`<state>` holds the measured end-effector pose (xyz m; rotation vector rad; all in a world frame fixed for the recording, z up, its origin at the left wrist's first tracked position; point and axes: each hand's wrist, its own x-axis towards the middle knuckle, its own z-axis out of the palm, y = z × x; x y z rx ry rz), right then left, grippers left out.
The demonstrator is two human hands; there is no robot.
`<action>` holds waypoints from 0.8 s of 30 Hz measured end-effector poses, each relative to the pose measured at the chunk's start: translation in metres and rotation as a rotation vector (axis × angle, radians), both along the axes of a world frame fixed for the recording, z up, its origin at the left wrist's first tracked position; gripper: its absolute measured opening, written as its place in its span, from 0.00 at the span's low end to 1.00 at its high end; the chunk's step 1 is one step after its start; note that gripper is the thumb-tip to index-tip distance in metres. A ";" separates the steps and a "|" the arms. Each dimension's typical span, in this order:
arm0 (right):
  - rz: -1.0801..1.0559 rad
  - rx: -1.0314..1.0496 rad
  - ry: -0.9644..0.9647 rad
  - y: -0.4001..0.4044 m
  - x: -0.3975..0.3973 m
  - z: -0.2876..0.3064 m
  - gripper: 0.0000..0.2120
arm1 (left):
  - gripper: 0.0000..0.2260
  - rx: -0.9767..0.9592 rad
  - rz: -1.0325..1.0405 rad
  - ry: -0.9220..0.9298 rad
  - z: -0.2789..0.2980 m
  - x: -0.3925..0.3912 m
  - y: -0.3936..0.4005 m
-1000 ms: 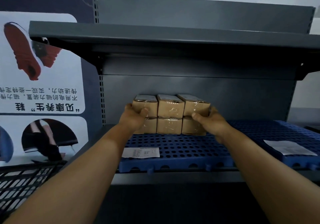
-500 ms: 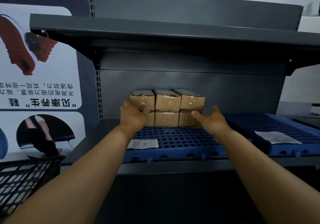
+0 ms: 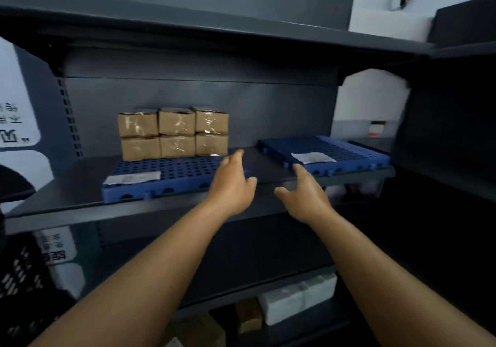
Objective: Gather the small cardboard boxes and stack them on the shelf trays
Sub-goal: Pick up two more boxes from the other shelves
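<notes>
Several small cardboard boxes stand in two rows, one on top of the other, at the back of a blue perforated tray on the grey shelf. A second blue tray lies to the right with only a paper slip on it. My left hand hovers over the right end of the first tray, fingers relaxed, holding nothing. My right hand hangs over the shelf's front edge between the two trays, also with nothing in it. Neither hand touches the boxes.
A white paper label lies on the front of the left tray. The upper shelf overhangs the work space. White and brown boxes sit on a lower shelf. A black wire basket stands at the lower left.
Both hands have let go of the box stack and pulled back to the right. The view has swung right and down, so the stack now sits at the left.
</notes>
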<state>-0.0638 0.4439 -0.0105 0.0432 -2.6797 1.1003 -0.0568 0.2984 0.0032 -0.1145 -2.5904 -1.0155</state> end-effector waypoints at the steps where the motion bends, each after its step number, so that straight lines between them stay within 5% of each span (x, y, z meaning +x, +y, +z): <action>1: -0.024 -0.002 -0.023 0.015 0.011 -0.007 0.35 | 0.29 -0.007 -0.028 -0.033 -0.009 0.006 0.014; 24: -0.775 -0.218 -0.348 0.253 0.201 -0.151 0.33 | 0.27 -0.125 -0.818 -0.383 -0.175 0.098 0.306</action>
